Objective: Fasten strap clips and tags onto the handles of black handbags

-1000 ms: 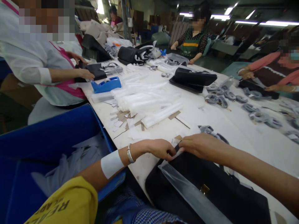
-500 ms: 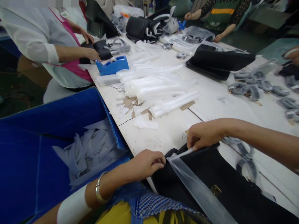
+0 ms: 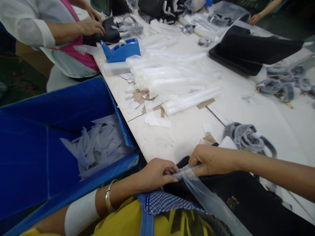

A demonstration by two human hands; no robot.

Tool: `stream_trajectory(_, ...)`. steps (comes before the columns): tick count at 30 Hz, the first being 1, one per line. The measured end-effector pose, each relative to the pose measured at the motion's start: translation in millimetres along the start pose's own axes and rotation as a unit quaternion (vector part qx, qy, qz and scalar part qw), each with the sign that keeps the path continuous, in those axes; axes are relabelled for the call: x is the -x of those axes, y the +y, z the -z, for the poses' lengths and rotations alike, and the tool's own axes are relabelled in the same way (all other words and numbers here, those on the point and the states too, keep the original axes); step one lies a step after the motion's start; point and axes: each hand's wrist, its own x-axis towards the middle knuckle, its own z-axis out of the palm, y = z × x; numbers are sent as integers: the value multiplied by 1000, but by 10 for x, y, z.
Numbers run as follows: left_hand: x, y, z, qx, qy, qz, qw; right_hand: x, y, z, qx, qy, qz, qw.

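A black bag (image 3: 248, 193) with a small gold-coloured clasp lies at the table's front edge, close to my body. Across its near corner runs a strip of clear plastic film (image 3: 209, 196), its upper end bunched between my hands. My left hand (image 3: 161, 173) pinches that bunched film at its left end. Just to the right, my right hand (image 3: 205, 160) has its fingers closed on the film at the bag's upper edge. Fingertips of the right hand are partly hidden behind the film and the hand itself.
A blue bin (image 3: 73, 98) with grey strips (image 3: 98, 144) stands left of the table. Rolled clear plastic (image 3: 172, 75) and paper scraps cover the middle. Beyond are a blue tape dispenser (image 3: 123, 49), a black flap bag (image 3: 256, 49) and wrapped straps (image 3: 246, 137). Two co-workers' hands are at the far sides.
The view has tilted downward. My right hand has moved down and closer to my left, and both now grip the bunched film. The bag's upper edge sits lower.
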Motion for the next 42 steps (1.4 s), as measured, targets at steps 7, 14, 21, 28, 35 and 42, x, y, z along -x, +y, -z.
stream_trajectory(7,56,56,69,-188,1,-71,980,121,16,40,33,30,-5,999)
stream_trajectory(14,202,108,417,-255,-101,-61,960,372,282,253,-16,46,-6,999)
stream_trajectory(21,201,124,375,-350,-76,-55,932,553,216,110,17,102,17,994)
stream_trajectory(28,128,108,166,-354,-12,-88,931,679,151,-91,25,148,81,985)
stream_trajectory(35,-182,9,-100,-45,77,-47,995,714,121,-136,16,167,96,981)
stream_trajectory(42,-34,136,-41,270,-78,30,959,541,244,-62,63,231,91,967)
